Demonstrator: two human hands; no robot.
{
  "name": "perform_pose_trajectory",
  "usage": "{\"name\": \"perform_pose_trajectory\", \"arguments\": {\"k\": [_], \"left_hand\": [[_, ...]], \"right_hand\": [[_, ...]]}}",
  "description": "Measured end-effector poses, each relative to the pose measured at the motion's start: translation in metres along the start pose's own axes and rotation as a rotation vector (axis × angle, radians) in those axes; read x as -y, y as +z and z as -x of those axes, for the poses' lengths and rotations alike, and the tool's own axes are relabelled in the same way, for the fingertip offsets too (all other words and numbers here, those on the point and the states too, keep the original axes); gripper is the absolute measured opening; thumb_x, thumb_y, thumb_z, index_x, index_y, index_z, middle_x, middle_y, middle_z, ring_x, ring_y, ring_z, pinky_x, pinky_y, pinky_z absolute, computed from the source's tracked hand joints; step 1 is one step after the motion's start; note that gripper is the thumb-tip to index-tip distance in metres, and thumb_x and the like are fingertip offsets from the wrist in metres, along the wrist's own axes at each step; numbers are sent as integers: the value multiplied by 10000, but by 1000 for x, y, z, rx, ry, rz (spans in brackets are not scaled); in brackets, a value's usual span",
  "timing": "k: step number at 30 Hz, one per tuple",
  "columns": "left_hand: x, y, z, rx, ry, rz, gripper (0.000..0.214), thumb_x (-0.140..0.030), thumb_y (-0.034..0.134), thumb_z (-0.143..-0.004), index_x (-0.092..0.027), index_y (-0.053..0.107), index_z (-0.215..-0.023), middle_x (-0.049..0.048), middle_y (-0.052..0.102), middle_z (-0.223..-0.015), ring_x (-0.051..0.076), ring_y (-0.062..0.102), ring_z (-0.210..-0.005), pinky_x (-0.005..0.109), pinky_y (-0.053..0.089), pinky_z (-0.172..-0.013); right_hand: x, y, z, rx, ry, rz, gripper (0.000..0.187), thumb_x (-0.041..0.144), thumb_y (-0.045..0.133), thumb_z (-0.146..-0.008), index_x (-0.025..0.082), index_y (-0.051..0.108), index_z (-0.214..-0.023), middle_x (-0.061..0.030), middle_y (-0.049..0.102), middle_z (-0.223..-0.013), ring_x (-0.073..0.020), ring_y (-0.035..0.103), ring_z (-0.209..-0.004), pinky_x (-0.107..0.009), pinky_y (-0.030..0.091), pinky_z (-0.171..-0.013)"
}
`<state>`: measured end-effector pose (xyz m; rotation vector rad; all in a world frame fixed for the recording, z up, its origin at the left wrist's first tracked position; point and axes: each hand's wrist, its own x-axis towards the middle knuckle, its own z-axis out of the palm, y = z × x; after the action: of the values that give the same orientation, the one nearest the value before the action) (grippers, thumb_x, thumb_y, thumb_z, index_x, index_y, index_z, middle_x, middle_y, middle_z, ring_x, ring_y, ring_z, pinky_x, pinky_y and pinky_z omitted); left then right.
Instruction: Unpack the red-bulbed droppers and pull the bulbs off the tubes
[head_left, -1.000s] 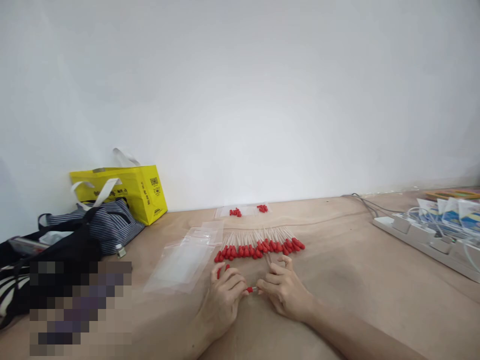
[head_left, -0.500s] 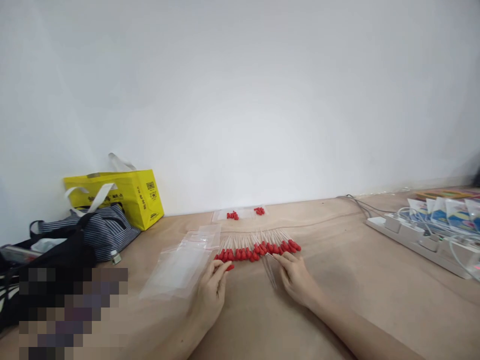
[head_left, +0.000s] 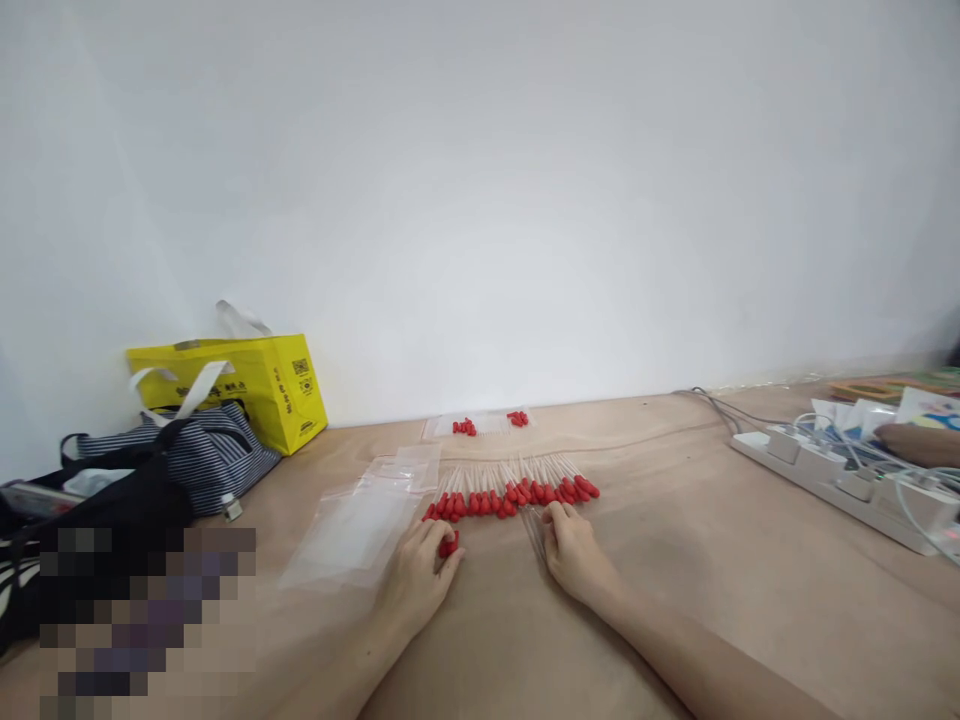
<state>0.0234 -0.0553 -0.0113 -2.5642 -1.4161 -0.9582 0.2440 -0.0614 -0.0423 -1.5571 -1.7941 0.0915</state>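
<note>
A row of thin, clear droppers with red bulbs [head_left: 487,503] lies across the tabletop, bulbs toward me and stems pointing to the wall. My left hand [head_left: 421,572] is at the row's left end, thumb and fingers closed on a red bulb [head_left: 448,546]; whether it is one bulb or two I cannot tell. My right hand [head_left: 574,548] rests just below the row's right part, its fingers curled together. Beside those fingertips lie a few bare clear stems [head_left: 534,530]. Whatever the right fingers pinch is hidden.
Clear zip bags [head_left: 349,530] lie left of my left hand. Another bag with red-bulbed droppers [head_left: 465,427] is by the wall. A yellow bag [head_left: 300,395] and striped bag [head_left: 225,455] stand left. At right are a power strip [head_left: 832,490] and another person's hand [head_left: 919,445].
My left hand has drawn slightly down, its thumb shifted around the red bulb. The stem end that showed at my right fingertips is out of sight. Another person's hand has appeared at right.
</note>
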Motion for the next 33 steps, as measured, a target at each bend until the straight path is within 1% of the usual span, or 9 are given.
{"name": "perform_pose_trajectory", "arguments": {"k": [4, 7, 10, 13, 18, 23, 26, 29, 33], "left_hand": [[-2, -3, -1, 22, -40, 12, 74, -231, 556, -711, -197, 491, -702, 4, 552, -717, 189, 519, -730, 306, 407, -657], [-4, -7, 0, 35, -47, 10, 93, -264, 585, -698, -202, 524, -732, 0, 561, -720, 193, 524, -739, 312, 402, -670], [-6, -8, -2, 25, -41, -15, 107, -293, 569, -718, -208, 552, -781, 16, 589, -783, 211, 532, -793, 329, 392, -693], [-12, -6, -15, 33, -17, -38, 110, -279, 536, -743, -209, 567, -821, 28, 608, -858, 222, 528, -860, 350, 372, -743], [-34, 9, -56, 166, -65, -33, 141, -281, 479, -785, -223, 580, -864, 17, 633, -899, 204, 537, -890, 343, 340, -795], [-45, 29, -90, 230, -160, -28, 154, -336, 496, -766, -207, 555, -825, -5, 645, -703, 194, 582, -760, 317, 365, -721], [-44, 38, -96, 272, -210, -29, 155, -339, 535, -729, -203, 539, -804, -11, 631, -665, 185, 590, -701, 279, 374, -645], [-43, 42, -97, 297, -244, -37, 105, -293, 536, -725, -205, 532, -783, -13, 625, -668, 173, 592, -681, 257, 369, -619], [-45, 41, -96, 268, -290, -64, 108, -230, 483, -753, -189, 518, -847, 11, 622, -693, 175, 590, -680, 256, 369, -606]], "right_hand": [[2, -2, -2, 65, 1, -55, 158, 69, 383, -731, 157, 513, -739, -86, 562, -792, -178, 527, -752, -257, 371, -664], [3, -4, -3, 95, -13, -85, 175, 81, 364, -741, 164, 513, -705, -73, 553, -766, -174, 520, -753, -263, 368, -682], [0, -7, -4, 97, -21, -122, 190, 71, 355, -726, 171, 514, -700, -58, 561, -754, -167, 522, -742, -258, 363, -670], [-5, -9, -6, 89, -9, -144, 191, 70, 361, -704, 177, 518, -690, -41, 574, -732, -162, 528, -727, -257, 356, -663], [-17, -13, -10, 22, 30, -154, 181, 109, 379, -692, 186, 541, -672, -21, 592, -704, -162, 534, -680, -268, 348, -645], [-23, -14, -10, -10, 65, -180, 163, 139, 399, -683, 191, 553, -671, -23, 590, -695, -161, 529, -637, -260, 351, -593], [-23, -13, -10, -15, 46, -173, 144, 141, 416, -669, 192, 550, -656, -19, 579, -682, -152, 523, -608, -250, 349, -570], [-22, -12, -9, -15, 26, -167, 137, 139, 421, -668, 193, 544, -639, -17, 574, -671, -151, 525, -608, -247, 347, -565], [-21, -11, -8, -22, 26, -150, 136, 149, 423, -680, 195, 543, -633, -14, 568, -654, -156, 524, -605, -262, 349, -580]]}}
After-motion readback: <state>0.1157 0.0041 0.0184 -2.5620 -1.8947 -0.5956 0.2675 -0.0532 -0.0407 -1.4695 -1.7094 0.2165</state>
